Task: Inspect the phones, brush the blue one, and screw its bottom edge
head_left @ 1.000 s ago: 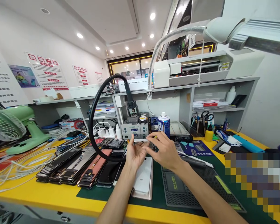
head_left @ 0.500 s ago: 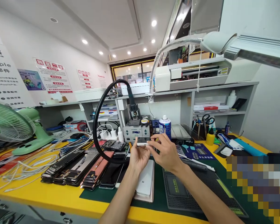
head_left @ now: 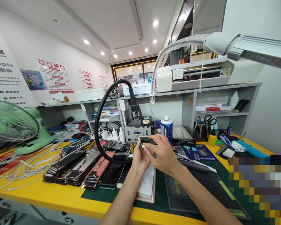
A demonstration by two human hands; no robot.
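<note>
A thin phone (head_left: 144, 141) with a pale edge is held up above the bench, its dark face partly in view. My left hand (head_left: 140, 158) is closed around its lower left side. The fingers of my right hand (head_left: 163, 153) pinch at its right side and lower edge; whether they hold any small part there is hidden. Under my wrists lies a white phone (head_left: 145, 186) with a Mi logo, on top of a pinkish one (head_left: 147, 199). To the right, a black perforated work mat (head_left: 201, 190) rests on the green mat (head_left: 103, 196).
Stacks of phone screens (head_left: 78, 168) lie left of my hands. A hot-air station (head_left: 137, 132) with a looping black hose (head_left: 97, 125) stands behind, beside a blue spray can (head_left: 166, 129). White cables (head_left: 35, 167) and a green fan (head_left: 31, 131) occupy the far left.
The phone has tipped, so more of its dark face shows and its lower edge looks less level. My right fingers have shifted slightly along the edge. The view has moved a little.
</note>
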